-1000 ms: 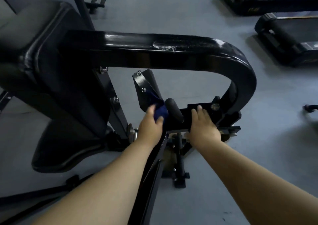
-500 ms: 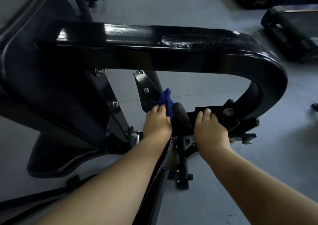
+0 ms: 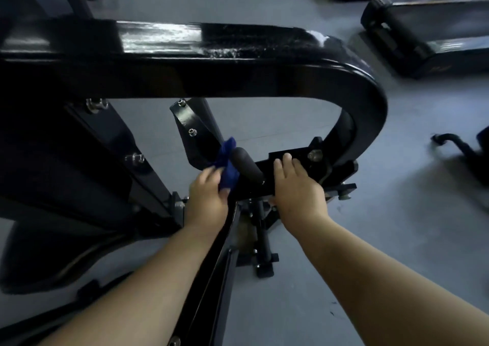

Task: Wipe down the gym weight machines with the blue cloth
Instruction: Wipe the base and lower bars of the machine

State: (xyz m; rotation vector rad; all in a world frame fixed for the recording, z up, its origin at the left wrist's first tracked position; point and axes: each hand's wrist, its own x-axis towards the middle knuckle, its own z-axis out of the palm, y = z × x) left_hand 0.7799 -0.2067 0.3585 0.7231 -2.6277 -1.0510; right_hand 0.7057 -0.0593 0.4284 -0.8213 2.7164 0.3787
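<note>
Cloth point(image 3: 228, 164) is bunched in your left hand point(image 3: 207, 196), fingers curled round the lower end, loose upper end sticking up against the bracket point(image 3: 194, 134) just left of the handle point(image 3: 247, 167). It sits low on the machine, under the big curved frame point(image 3: 238, 62).

Right hand point(image 3: 297, 190) lies flat on the plate point(image 3: 285, 156) right of the handle, fingers straight and together, holding nothing, thumb tucked under the plate's near edge. Looks like a brace, not a grip.

Handling notes, my read:
- Cloth is soft, light and limp. Balled up like this, only a small patch touches metal. Spreading it over your palm should cover more per pass.
- Pinching it by one end lets the free end flop and snag on the bolt heads point(image 3: 193, 132) on the bracket. Better to gather it all in the hand.
- Handle looks like rubber or foam, so the cloth will drag there. Wrap it round and twist rather than push along.
- Painted frame is glossy, so the cloth should slide easily. White smears on top of the bar point(image 3: 225, 51) look like they need a pass yet.

Machine is rigid and heavy, so it won't shift under your pressure. Pivot bolt point(image 3: 315, 155) sits just beyond your right fingertips; watch for pinch points near the linkage.
</note>
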